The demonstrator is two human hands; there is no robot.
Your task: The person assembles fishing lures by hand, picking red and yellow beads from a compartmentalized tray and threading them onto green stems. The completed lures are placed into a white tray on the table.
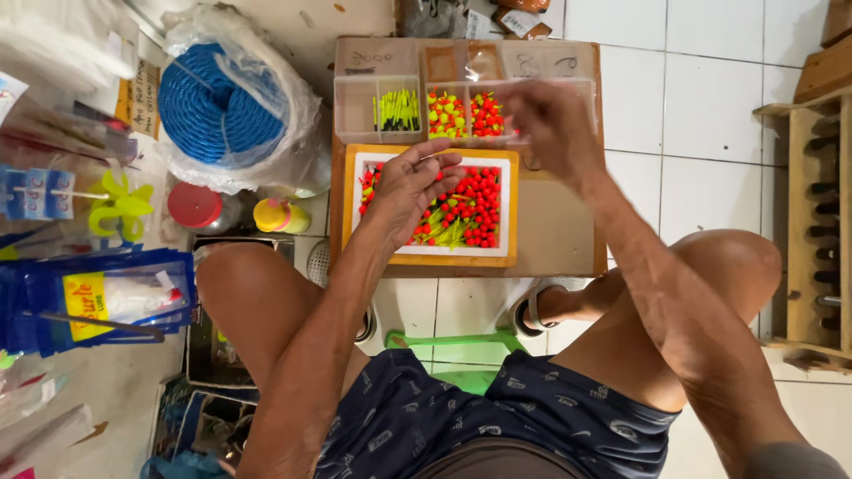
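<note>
A white tray with an orange rim (426, 259) lies on a brown board (555, 226) and holds a heap of red and yellow fishing floats (475, 200). My left hand (408, 182) hovers over the tray's left half, fingers curled, and seems to pinch a thin float stem at its fingertips. Behind the tray stands a clear compartment box (355, 111) with yellow sticks (398, 108) and red-yellow floats (446, 113) in separate cells. My right hand (546, 120) is blurred above the box's right end. What it holds is unclear.
A coil of blue rope in a plastic bag (209, 102) lies left of the board, with a red-lidded jar (195, 206) and a yellow bottle (280, 215) below it. Blue packets (98, 297) fill the far left. A wooden rack (812, 222) stands at right. A green stool (453, 341) is under me.
</note>
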